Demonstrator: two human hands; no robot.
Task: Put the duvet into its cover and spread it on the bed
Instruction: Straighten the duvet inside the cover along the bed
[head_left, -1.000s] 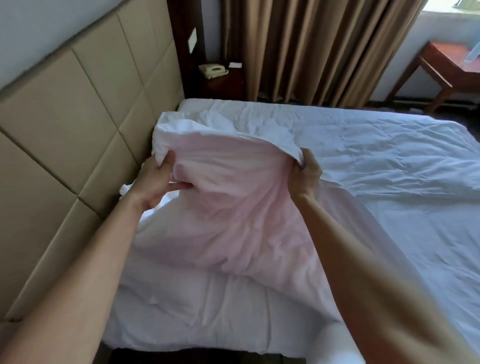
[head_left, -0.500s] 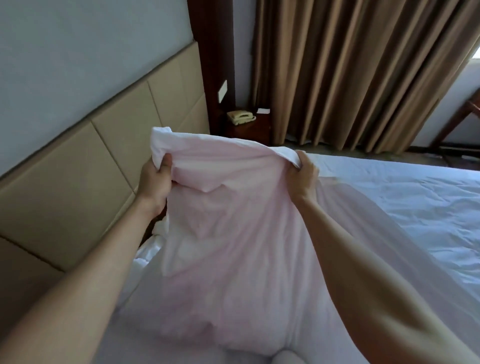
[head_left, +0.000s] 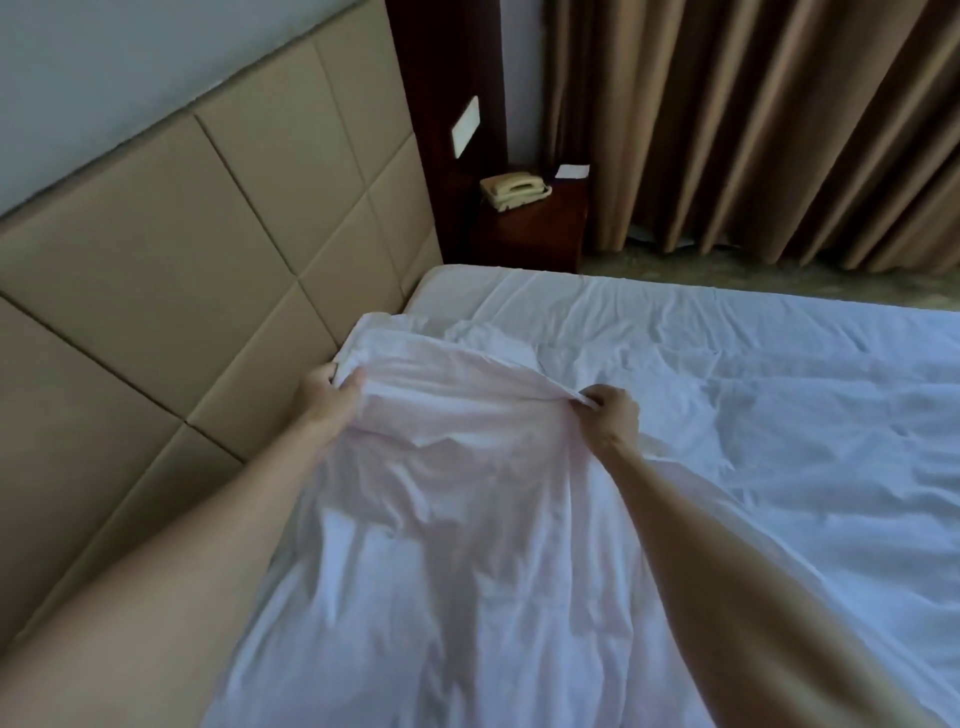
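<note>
Both hands are pinching the top edge of the white duvet cover (head_left: 467, 493), likely so the corner nearest the padded headboard (head_left: 182, 270) can be shaken and squared. The left hand (head_left: 327, 395) is gripping the bunched corner, thumb on top; the right hand (head_left: 613, 415) is clutching the hem alongside. Both arms are reaching forward, nearly straight. The cover is draping from the hands onto the bed (head_left: 779, 415) beyond and beneath them.

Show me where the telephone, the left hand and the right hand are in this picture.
telephone (head_left: 513, 190): head view, on its cream body.
left hand (head_left: 326, 391): head view, back of the hand gripping the duvet edge.
right hand (head_left: 613, 415): head view, its knuckles, pinching the same edge.
</note>
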